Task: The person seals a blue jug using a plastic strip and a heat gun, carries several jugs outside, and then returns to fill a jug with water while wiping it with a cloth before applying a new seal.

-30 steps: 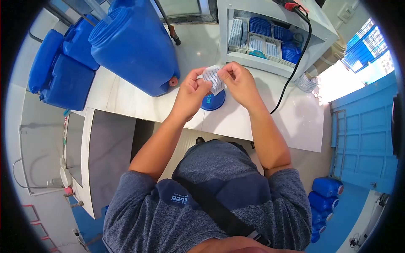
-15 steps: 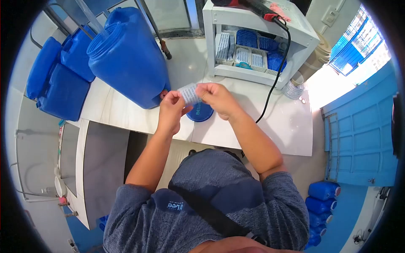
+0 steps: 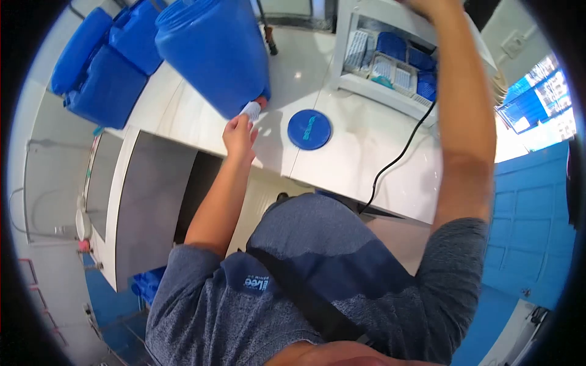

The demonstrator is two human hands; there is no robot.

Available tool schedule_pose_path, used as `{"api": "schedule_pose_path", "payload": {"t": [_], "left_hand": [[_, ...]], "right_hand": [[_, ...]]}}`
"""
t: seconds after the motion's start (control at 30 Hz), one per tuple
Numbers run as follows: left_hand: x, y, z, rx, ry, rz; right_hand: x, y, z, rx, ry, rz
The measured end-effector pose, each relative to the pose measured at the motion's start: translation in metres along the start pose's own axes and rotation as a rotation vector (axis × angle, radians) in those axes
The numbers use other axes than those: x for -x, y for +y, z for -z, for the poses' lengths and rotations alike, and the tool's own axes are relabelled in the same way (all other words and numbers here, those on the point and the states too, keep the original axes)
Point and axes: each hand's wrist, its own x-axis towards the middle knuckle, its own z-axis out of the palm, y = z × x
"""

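Sticking a label near the jug's spout

Our left hand [image 3: 238, 135] pinches a small white printed label [image 3: 251, 110] right against the big blue plastic jug [image 3: 213, 52]; the round blue lid [image 3: 309, 129] sits just beside on the white counter [image 3: 366, 152]. Right hand [image 3: 427, 5] reaches up, grip unclear.

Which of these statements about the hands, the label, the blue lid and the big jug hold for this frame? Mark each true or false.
1. The left hand holds a small white label at the spout of the big blue jug. True.
2. The blue lid is screwed onto the jug. False: it lies flat on the white counter, apart from the jug.
3. The right hand grips the label too. False: the right arm reaches up to the white shelf unit, the hand cut off at the top edge.
4. A black cable runs across the counter. True.
5. The jug is red. False: it is blue.
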Motion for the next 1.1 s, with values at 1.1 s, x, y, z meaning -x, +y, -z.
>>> {"api": "schedule_pose_path", "payload": {"t": [1.1], "left_hand": [[-0.033, -0.068, -0.054, -0.617, 0.198, -0.704]], "right_hand": [[0.242, -0.009, -0.099, -1.271, -0.727, -0.104]]}}
